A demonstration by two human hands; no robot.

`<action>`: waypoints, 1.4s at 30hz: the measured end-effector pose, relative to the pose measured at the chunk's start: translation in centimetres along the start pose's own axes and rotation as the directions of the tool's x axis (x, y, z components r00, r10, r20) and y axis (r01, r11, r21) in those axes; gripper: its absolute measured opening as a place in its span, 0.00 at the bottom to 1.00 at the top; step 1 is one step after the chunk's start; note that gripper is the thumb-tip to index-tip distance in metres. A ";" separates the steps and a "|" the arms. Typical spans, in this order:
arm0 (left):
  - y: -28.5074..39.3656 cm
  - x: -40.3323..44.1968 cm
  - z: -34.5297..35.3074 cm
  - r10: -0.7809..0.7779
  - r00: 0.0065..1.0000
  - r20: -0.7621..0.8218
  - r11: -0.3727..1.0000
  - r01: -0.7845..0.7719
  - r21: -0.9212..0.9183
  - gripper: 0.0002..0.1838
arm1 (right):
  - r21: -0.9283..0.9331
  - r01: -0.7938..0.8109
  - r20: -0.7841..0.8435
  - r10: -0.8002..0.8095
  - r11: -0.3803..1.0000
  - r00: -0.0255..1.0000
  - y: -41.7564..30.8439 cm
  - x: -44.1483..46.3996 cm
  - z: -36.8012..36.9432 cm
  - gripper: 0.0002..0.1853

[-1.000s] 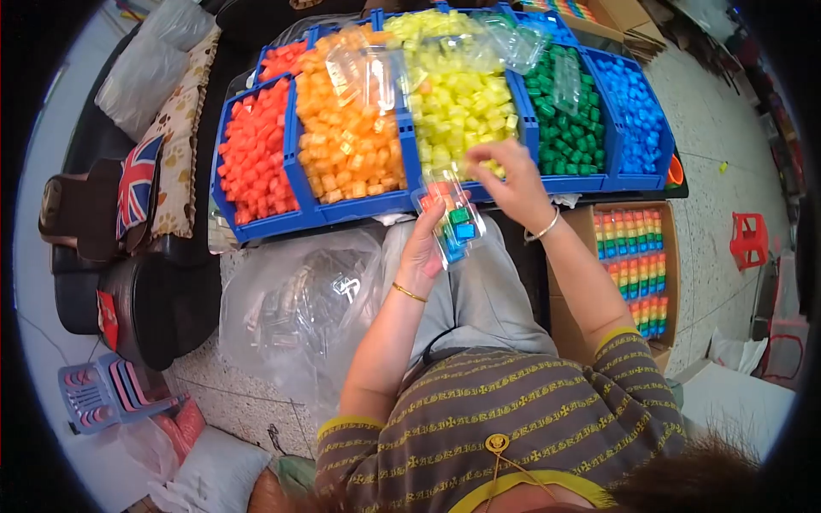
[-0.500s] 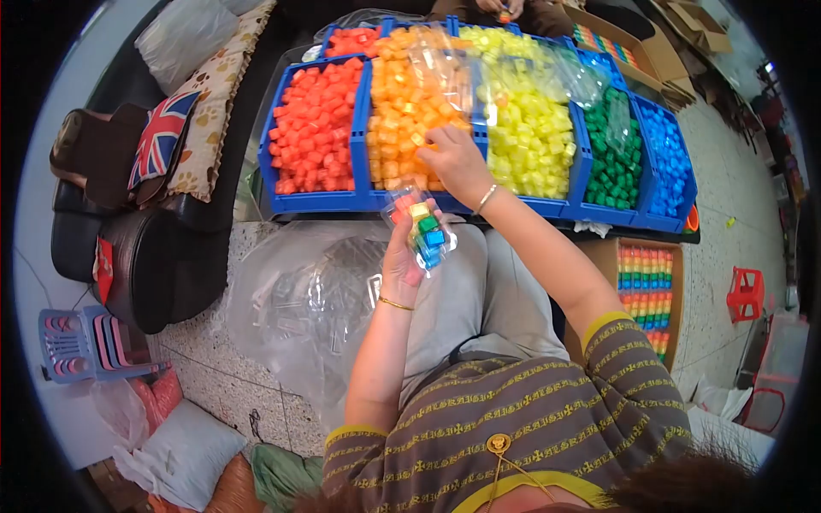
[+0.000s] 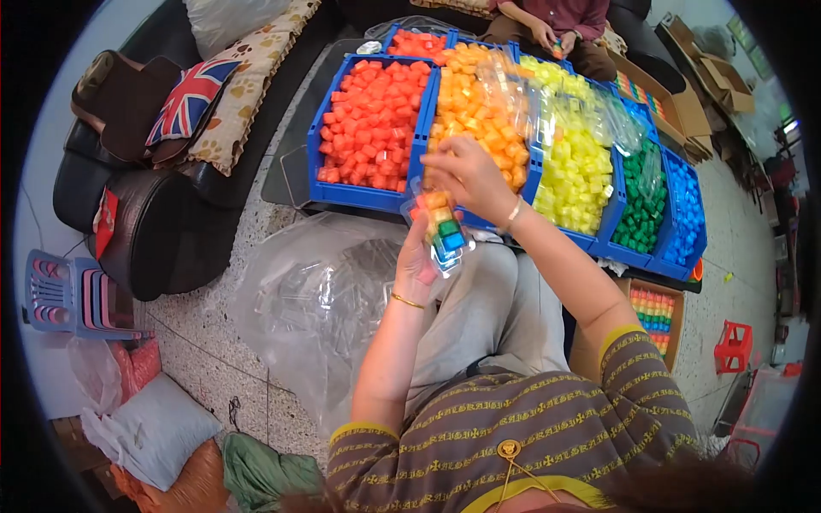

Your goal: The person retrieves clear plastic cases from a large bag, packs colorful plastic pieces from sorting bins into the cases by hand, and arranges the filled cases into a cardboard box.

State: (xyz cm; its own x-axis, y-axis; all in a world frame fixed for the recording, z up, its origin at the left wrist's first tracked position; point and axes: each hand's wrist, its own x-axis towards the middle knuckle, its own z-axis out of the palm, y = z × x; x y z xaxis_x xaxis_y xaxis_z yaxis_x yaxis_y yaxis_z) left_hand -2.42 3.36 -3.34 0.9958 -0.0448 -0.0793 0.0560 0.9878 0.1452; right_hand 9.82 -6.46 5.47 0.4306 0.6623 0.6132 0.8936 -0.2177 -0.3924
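Note:
My left hand [image 3: 416, 259] grips a clear plastic blister pack [image 3: 463, 247] below the bins. Orange, yellow, green and blue cubes [image 3: 447, 229] sit in a row in the pack, with red at its upper end. Just above the pack is my right hand [image 3: 475, 181], its fingers apart and pointing left, with no cube visible in them. It is in front of the bin of orange cubes [image 3: 479, 107]. To the left stands a blue bin full of red cubes [image 3: 376, 124]; to the right are bins of yellow cubes [image 3: 569, 175], green cubes [image 3: 640, 205] and blue cubes [image 3: 684, 209].
A large clear bag [image 3: 295, 295] of empty plastic packs lies left of my legs. On the right, a cardboard box [image 3: 676, 333] holds filled packs. Another person [image 3: 556, 21] sits behind the bins, handling a small colourful item. A red stool [image 3: 733, 346] stands further right.
My right hand has come from the orange cubes toward the pack. An orange cube now shows between the red and yellow ones. The view has shifted, showing more of the other person.

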 end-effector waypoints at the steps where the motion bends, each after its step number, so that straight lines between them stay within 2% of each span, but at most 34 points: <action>1: 0.3 0.0 0.1 0.003 1.000 0.003 1.000 -0.003 0.005 0.28 | -0.077 0.009 -0.020 -0.011 0.997 1.000 0.5 1.7 0.6 0.10; 3: 0.8 -0.2 0.2 0.006 0.995 0.103 0.991 0.008 -0.136 0.30 | -0.337 0.030 0.057 -0.011 0.941 0.998 1.7 4.8 2.9 0.07; 4: 1.0 -0.3 0.2 0.005 0.995 0.102 0.991 0.009 -0.132 0.30 | -0.336 0.028 0.053 -0.011 0.942 0.999 2.2 6.1 4.1 0.07; 6: 1.6 -0.5 0.4 0.067 0.997 0.046 0.997 -0.065 -0.050 0.31 | -0.551 0.001 0.166 0.108 0.834 0.980 3.0 8.0 6.6 0.06; 7: 1.8 -0.6 0.2 0.053 0.998 0.018 0.996 -0.051 -0.066 0.31 | -0.549 0.000 0.164 0.108 0.836 0.981 3.4 8.4 7.4 0.06; 9: 2.2 -0.4 -0.3 0.055 0.998 0.026 0.996 -0.053 -0.074 0.30 | -0.673 0.007 0.232 0.202 0.740 0.952 3.6 9.0 8.5 0.07; 10: 2.3 -0.5 -0.6 0.054 0.998 0.032 0.995 -0.051 -0.086 0.28 | -0.671 0.007 0.233 0.202 0.741 0.951 3.8 8.9 8.7 0.07; 12: 2.4 -0.6 -0.5 0.049 0.999 0.012 0.996 -0.048 -0.078 0.28 | -0.599 0.027 0.151 0.080 0.800 0.985 3.3 8.6 7.6 0.07; 13: 2.4 -0.5 -0.5 0.042 0.999 -0.003 0.996 -0.042 -0.072 0.27 | -0.603 0.021 0.148 0.086 0.798 0.985 3.1 8.2 6.8 0.07; 15: 2.5 -0.4 -0.6 -0.014 0.999 0.040 0.997 0.017 -0.078 0.27 | -0.243 -0.015 -0.029 0.008 0.970 1.000 1.1 6.5 4.2 0.09; 16: 2.3 -0.2 -0.6 -0.063 0.994 0.086 0.994 0.069 -0.079 0.26 | -0.253 -0.035 -0.035 0.027 0.967 0.999 0.6 5.3 3.4 0.09; 17: 1.6 -0.1 0.4 0.053 0.998 -0.012 0.999 -0.053 0.003 0.26 | -0.193 0.001 0.070 0.013 0.981 0.997 0.1 4.1 2.5 0.10; 18: 1.1 0.1 0.8 0.007 1.000 -0.003 1.000 -0.007 0.006 0.26 | -0.141 0.023 0.166 0.001 0.990 0.986 -0.1 2.8 1.0 0.11; 20: 0.0 0.0 1.2 0.010 0.999 -0.039 1.000 -0.010 0.017 0.26 | -0.150 0.111 0.147 -0.089 0.982 0.985 0.1 0.0 -0.6 0.10; 21: -0.5 0.2 0.3 0.044 0.996 -0.080 0.985 -0.029 0.170 0.26 | -0.166 0.079 0.133 -0.057 0.983 0.989 0.3 -1.3 -1.3 0.07; 22: -1.4 0.5 -0.8 0.065 0.993 -0.098 0.949 -0.031 0.315 0.26 | -0.089 0.056 0.083 -0.049 0.994 0.995 0.9 -2.9 -1.6 0.05; 23: -2.7 0.3 -0.3 -0.022 0.997 -0.081 0.975 0.039 0.219 0.27 | 0.015 0.004 -0.026 -0.004 1.000 1.000 0.8 -4.6 -2.5 0.06; 24: -4.0 0.0 0.5 -0.109 0.992 -0.067 0.985 0.116 0.125 0.29 | -0.013 -0.043 -0.144 0.041 0.999 0.989 0.5 -6.5 -3.3 0.08; 26: -6.9 -0.2 0.9 -0.213 0.976 0.040 0.969 0.206 0.135 0.35 | -0.010 -0.175 -0.305 0.163 0.985 0.938 -0.4 -10.0 -5.4 0.14; 27: -8.0 -0.9 0.8 -0.295 0.955 0.042 0.947 0.286 0.147 0.35 | -0.047 -0.237 -0.346 0.206 0.970 0.915 -1.7 -12.1 -7.3 0.14; 29: -10.3 -1.1 0.2 -0.541 0.837 0.081 0.824 0.508 0.250 0.40 | 0.130 -0.518 -0.002 0.523 0.845 0.852 -3.6 -15.2 -10.7 0.27; 30: -11.9 -1.1 -0.4 -0.580 0.811 0.083 0.798 0.545 0.256 0.40 | 0.117 -0.545 -0.033 0.551 0.831 0.834 -3.9 -17.2 -12.0 0.27; 32: -15.1 -1.8 -1.3 -0.738 0.675 0.030 0.605 0.640 0.474 0.42 | 0.353 -0.706 0.357 0.608 0.614 0.709 -4.8 -22.2 -15.1 0.37; 33: -17.5 -3.0 1.0 -0.786 0.618 0.005 0.534 0.675 0.509 0.41 | 0.406 -0.729 0.403 0.608 0.551 0.684 -5.3 -24.7 -16.6 0.38; 34: -19.3 -3.7 1.3 -0.869 0.495 0.004 0.439 0.767 0.469 0.40 | 0.453 -0.747 0.452 0.598 0.486 0.662 -5.9 -27.3 -18.3 0.40; 35: -21.2 -3.9 0.8 -0.927 0.376 -0.018 0.317 0.805 0.502 0.39 | 0.493 -0.766 0.469 0.616 0.413 0.633 -7.0 -29.7 -19.9 0.38; 36: -23.2 -4.2 0.5 -0.931 0.364 -0.019 0.304 0.806 0.508 0.39 | 0.528 -0.780 0.489 0.630 0.337 0.604 -8.2 -32.1 -21.3 0.37; 38: -28.0 -5.1 0.5 -0.989 0.136 0.052 0.142 0.831 0.538 0.39 | 0.641 -0.739 0.481 0.643 0.206 0.596 -8.6 -38.3 -21.9 0.36; 39: -30.3 -5.9 1.4 -0.991 0.126 0.052 0.133 0.830 0.541 0.39 | 0.646 -0.756 0.519 0.664 0.108 0.538 -10.5 -39.6 -24.3 0.34; 40: -32.7 -7.0 2.9 -0.996 0.067 0.051 0.084 0.838 0.539 0.38 | 0.645 -0.764 0.558 0.678 0.008 0.479 -12.6 -40.9 -26.8 0.32; 41: -34.9 -7.9 4.4 -0.999 0.008 0.050 0.033 0.843 0.537 0.37 | 0.645 -0.754 0.449 0.737 0.123 0.505 -13.7 -43.3 -28.2 0.31; 42: -37.0 -8.8 5.9 -0.999 0.000 0.046 0.024 0.843 0.537 0.37 | 0.630 -0.741 0.333 0.780 0.234 0.530 -15.1 -45.9 -29.6 0.29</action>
State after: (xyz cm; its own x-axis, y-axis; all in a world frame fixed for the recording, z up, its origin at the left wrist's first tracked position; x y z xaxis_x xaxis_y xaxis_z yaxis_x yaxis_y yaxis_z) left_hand -12.87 -33.71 -2.24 -0.0530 -0.9936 -0.0999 0.8795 -0.0938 0.4665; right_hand -19.67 -54.79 3.51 0.8829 0.4202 -0.2095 -0.1892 -0.0899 -0.9778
